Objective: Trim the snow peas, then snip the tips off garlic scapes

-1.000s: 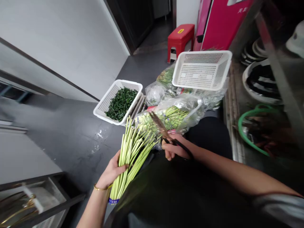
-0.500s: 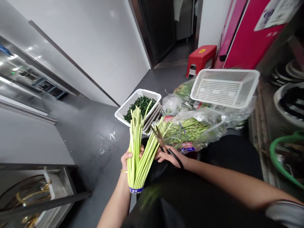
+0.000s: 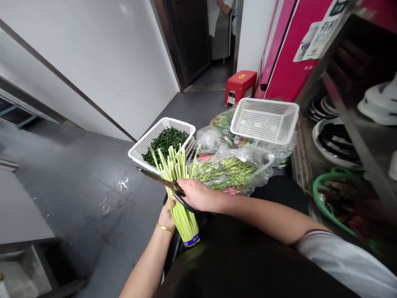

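Note:
My left hand (image 3: 167, 216) is wrapped round a bunch of long pale green stalks (image 3: 182, 215), bound near its lower end with blue tape (image 3: 192, 240). Dark-bladed scissors (image 3: 159, 179) with black handles are in my right hand (image 3: 198, 194), which is closed round them. The blades lie across the upper part of the stalks, pointing left. From the frame I cannot tell whether the blades are cutting. Just beyond the stalk tips is a white perforated basket (image 3: 136, 152) holding dark green cut pieces (image 3: 170, 138). To the right, more stalks (image 3: 228, 170) lie in clear plastic bags.
A second white basket (image 3: 263, 121) rests on the bags. Behind it stand a red stool (image 3: 240, 82) and a pink cabinet (image 3: 288, 62). Shelving with a green-rimmed tub (image 3: 316, 194) is on the right. A person's arm (image 3: 223, 7) shows in the doorway.
The fanned-out stalks have come together into one bunch. My right hand and the scissors have moved left, from beside the stalks to across them. The view has swung right.

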Tool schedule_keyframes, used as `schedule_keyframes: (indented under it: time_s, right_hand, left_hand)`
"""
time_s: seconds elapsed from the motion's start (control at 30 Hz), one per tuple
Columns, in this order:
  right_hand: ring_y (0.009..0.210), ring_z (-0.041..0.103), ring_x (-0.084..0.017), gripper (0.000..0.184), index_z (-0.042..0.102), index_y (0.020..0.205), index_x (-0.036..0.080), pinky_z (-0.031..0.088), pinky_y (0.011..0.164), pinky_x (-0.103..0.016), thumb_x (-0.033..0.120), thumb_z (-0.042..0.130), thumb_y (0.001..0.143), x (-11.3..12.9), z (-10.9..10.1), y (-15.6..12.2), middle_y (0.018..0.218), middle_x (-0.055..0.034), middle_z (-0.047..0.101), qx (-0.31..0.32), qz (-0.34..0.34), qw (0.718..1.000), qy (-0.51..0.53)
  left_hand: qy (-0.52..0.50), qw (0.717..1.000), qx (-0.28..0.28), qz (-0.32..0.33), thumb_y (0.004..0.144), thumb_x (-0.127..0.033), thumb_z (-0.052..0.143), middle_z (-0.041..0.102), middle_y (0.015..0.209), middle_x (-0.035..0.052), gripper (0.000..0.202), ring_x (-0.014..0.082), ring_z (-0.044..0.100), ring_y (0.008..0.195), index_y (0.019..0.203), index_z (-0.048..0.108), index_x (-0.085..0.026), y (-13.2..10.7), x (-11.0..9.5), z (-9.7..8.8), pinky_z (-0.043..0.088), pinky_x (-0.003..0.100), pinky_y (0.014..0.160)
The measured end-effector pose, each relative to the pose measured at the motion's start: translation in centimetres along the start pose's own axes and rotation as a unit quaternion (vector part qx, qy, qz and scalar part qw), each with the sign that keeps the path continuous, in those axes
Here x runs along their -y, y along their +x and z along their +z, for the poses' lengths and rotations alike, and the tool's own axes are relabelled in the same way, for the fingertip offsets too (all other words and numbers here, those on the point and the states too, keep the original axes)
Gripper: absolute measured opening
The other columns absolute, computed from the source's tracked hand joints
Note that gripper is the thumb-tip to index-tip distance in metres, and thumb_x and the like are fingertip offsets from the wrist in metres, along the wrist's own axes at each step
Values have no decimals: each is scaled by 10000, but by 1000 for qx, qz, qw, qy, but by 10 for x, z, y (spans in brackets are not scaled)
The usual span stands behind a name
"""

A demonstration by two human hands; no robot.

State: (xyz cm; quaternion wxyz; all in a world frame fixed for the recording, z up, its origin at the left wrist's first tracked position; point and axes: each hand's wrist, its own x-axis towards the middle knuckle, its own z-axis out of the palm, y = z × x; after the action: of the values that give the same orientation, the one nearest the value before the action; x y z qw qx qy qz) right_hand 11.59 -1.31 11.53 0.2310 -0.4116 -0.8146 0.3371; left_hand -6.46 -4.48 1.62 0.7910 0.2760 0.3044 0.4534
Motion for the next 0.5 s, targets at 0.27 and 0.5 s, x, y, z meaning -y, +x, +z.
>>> schedule_keyframes:
  time_s: [0.27, 0.5]
  right_hand:
    - [582, 508, -119, 226, 511, 837, 194, 384, 563, -227, 418, 511, 869, -42, -74, -75, 666, 17, 527, -15, 4, 999, 38]
    - [680, 642, -222, 367, 548, 771, 190, 381, 575, -271, 509, 418, 896, -48, -90, -91, 730, -73, 656, 112, 108, 975, -158]
  left_hand:
    - [139, 986, 47, -76, 623, -220, 749, 712, 895, 144, 402, 251, 690, 721, 990, 644, -93, -5, -37, 22, 562, 335, 639]
    - [212, 964, 73, -145, 628, -212, 768, 684, 828, 78, 453, 198, 660, 666, 1043, 601, -140, -19, -31, 36, 534, 290, 605]
